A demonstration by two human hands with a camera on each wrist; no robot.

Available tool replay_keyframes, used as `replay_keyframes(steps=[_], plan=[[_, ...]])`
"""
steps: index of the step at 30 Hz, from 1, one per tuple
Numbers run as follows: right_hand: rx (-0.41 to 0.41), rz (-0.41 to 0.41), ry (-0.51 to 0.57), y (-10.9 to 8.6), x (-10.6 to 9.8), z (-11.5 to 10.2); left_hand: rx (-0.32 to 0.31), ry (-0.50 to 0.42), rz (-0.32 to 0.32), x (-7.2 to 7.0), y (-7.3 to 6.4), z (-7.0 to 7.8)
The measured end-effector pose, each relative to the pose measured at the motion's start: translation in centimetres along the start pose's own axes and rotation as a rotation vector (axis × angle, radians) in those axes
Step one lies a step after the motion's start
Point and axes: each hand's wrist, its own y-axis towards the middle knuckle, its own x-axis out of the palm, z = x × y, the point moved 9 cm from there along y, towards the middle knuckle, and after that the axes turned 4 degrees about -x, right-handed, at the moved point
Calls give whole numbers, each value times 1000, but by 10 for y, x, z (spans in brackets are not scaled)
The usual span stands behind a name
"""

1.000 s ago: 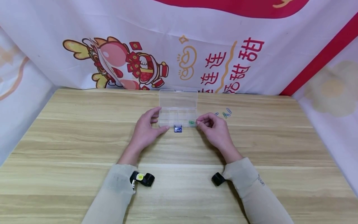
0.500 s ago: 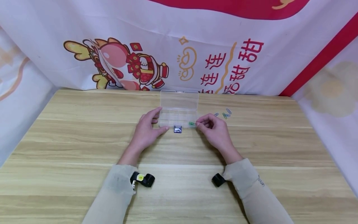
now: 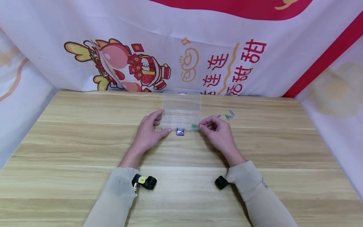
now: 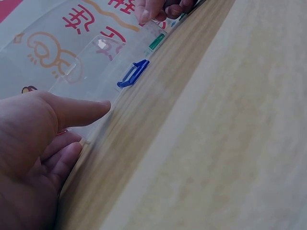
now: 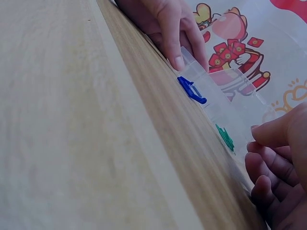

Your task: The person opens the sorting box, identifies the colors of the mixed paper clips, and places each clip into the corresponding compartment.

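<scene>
A clear plastic compartment box (image 3: 185,119) stands on the table with its lid (image 3: 182,101) raised at the back. My left hand (image 3: 148,130) grips the box's left end, thumb at the front edge and index finger near the back corner. At the right end, my right hand (image 3: 216,129) has thumb and index finger together against the box's side wall; no separate item shows between them. Several green paper clips (image 5: 224,138) lie in the front right compartment. A blue latch (image 4: 133,74) hangs open on the front edge.
Loose blue and green paper clips (image 3: 230,115) lie on the wooden table (image 3: 181,195), to the right behind my right hand. A printed cloth (image 3: 127,19) hangs along the table's back edge, close behind the lid.
The box and its raised lid have shifted very slightly to the right and nearer since a second ago. Both hands keep nearly the same position and hold.
</scene>
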Motion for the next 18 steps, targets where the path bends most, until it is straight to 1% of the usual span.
replay_keyframes(steps=[9,12,18], plan=[[2,5,6,-1,-2,1,-7,-94,-2,0,0,2],[3,6,6,-1,-2,2,-16,-106,1,0,0,3],[6,5,4,-1,-1,3,-41,-101,5,-1,0,3]])
